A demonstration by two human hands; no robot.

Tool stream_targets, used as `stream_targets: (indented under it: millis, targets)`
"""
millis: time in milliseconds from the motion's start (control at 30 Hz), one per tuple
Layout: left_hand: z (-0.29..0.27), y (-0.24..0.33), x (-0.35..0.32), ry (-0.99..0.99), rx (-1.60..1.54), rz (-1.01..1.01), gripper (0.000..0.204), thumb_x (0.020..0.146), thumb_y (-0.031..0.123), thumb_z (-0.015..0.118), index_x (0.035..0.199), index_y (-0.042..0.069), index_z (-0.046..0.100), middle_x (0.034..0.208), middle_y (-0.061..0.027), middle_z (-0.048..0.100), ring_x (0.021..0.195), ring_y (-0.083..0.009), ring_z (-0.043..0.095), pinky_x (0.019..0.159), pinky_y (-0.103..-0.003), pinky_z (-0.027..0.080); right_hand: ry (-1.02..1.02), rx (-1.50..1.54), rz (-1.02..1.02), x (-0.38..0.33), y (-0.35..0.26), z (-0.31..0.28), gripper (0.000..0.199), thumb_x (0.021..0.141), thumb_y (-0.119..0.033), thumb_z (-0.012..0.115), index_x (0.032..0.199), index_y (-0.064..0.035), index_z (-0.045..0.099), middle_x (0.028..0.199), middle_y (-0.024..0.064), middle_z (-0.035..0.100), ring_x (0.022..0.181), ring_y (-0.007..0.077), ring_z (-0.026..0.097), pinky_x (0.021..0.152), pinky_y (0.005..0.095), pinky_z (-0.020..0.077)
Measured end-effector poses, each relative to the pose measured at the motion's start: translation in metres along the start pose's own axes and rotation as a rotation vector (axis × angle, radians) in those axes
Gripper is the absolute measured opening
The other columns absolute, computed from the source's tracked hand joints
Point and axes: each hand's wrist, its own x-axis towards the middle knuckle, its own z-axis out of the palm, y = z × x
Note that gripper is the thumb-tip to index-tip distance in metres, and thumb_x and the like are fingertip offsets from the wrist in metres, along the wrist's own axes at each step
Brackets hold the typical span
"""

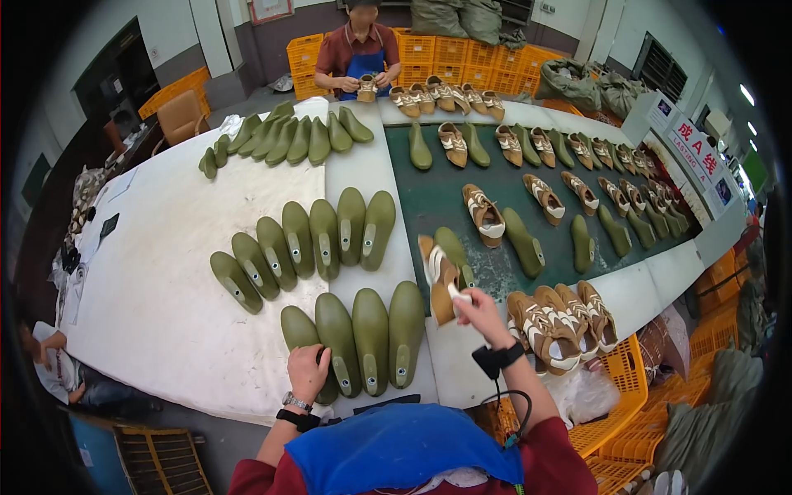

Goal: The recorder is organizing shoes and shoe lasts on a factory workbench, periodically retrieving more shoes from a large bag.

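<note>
My left hand [308,373] is closed on the leftmost green shoe last [300,323] of the near row, its fingers curled over the last's lower half. Several more green lasts [370,330] lie beside it, toes pointing away from me. With my right hand [483,317] I pinch a brown and white shoe upper [440,279] by its pale heel end, tilted on its side above the edge of the green conveyor belt [462,175]. Partly behind that upper, another last [450,244] rests on the belt. Close to my right wrist stand several similar uppers [564,323] in a row.
Lasts and uppers alternate in rows along the belt. Two further groups of lasts [351,223] lie on the white table [165,272]. Across the table, a co-worker [360,58] in a blue apron holds an upper. A yellow crate [615,396] stands low at my right.
</note>
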Motion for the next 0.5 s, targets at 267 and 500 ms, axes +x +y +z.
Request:
stream_targets:
  millis: [267, 500]
  targets:
    - [0.004, -0.001, 0.009, -0.022, 0.022, 0.011, 0.010, 0.074, 0.013, 0.061, 0.075, 0.003, 0.063, 0.071, -0.0117, 0.061, 0.070, -0.0312, 0.054, 0.070, -0.040, 0.042, 0.120, -0.382, -0.171, 0.142, -0.012, 0.000, 0.030, 0.075, -0.028, 0.064, 0.086, -0.0007, 0.059, 0.069, 0.0061, 0.060, 0.051, 0.0112, 0.057, 0.050, 0.0263, 0.0453]
    - [0.006, -0.004, 0.005, -0.027, 0.031, -0.004, 0.006, 0.071, 0.010, 0.061, 0.072, 0.004, 0.062, 0.071, -0.0103, 0.060, 0.070, -0.0303, 0.054, 0.072, -0.041, 0.043, 0.151, -0.736, -0.232, 0.244, 0.047, 0.015, 0.030, 0.072, -0.026, 0.065, 0.092, -0.0041, 0.060, 0.084, 0.0145, 0.063, 0.076, 0.0280, 0.062, 0.069, 0.0354, 0.0484]
